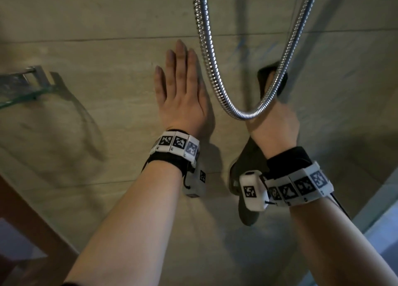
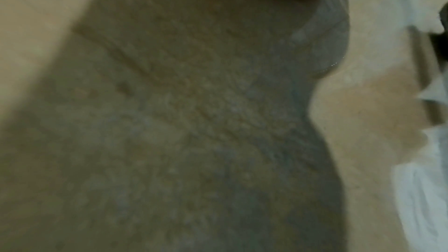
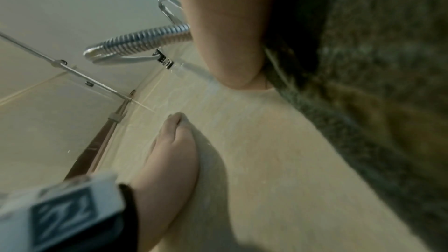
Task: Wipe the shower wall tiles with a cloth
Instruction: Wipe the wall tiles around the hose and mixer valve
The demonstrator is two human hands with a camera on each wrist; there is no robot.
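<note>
My left hand (image 1: 181, 81) lies flat on the beige wall tiles (image 1: 107, 118), fingers straight and pointing up; it holds nothing. It shows again in the right wrist view as the left hand (image 3: 174, 150) resting edge-on against the tile. To its right, my right hand (image 1: 273, 122) presses a dark grey cloth (image 1: 263, 79) against the wall, partly behind the shower hose (image 1: 206, 49). The cloth's lower end hangs below that wrist. Up close, the cloth (image 3: 375, 83) lies beside my right thumb (image 3: 230, 45). The right fingers are mostly hidden and blurred.
The metal hose loops down in front of the right hand and shows as the hose (image 3: 145, 39) near a wall fitting. A glass shelf (image 1: 19, 90) juts out at the left. A wooden frame (image 1: 32, 221) stands lower left, a glass panel (image 1: 383, 221) lower right.
</note>
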